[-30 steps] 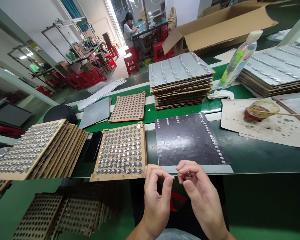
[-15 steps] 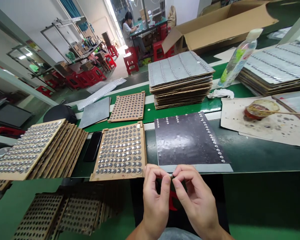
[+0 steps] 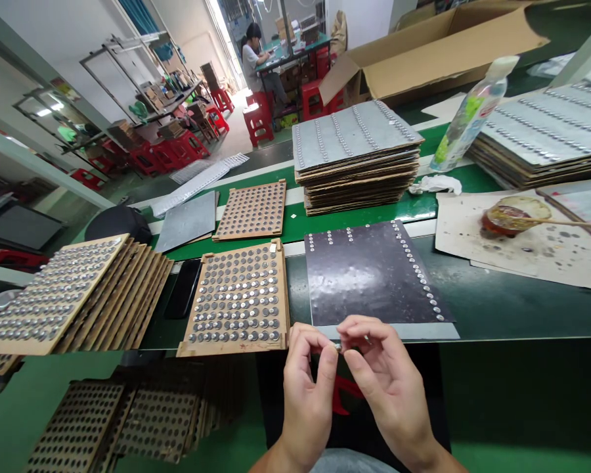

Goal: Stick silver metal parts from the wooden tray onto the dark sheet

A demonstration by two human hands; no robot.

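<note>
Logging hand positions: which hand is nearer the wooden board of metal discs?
Left. The left hand is beside the near corner of the wooden board; the right hand is farther right.

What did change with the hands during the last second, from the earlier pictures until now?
The left hand and right hand came together at the fingertips around a small silver piece. Then the right hand shifted slightly up and rightward. The left hand stayed nearly in place and seems to keep pinching the piece. The wooden board of silver discs and the dark studded sheet stayed as they were.
</note>
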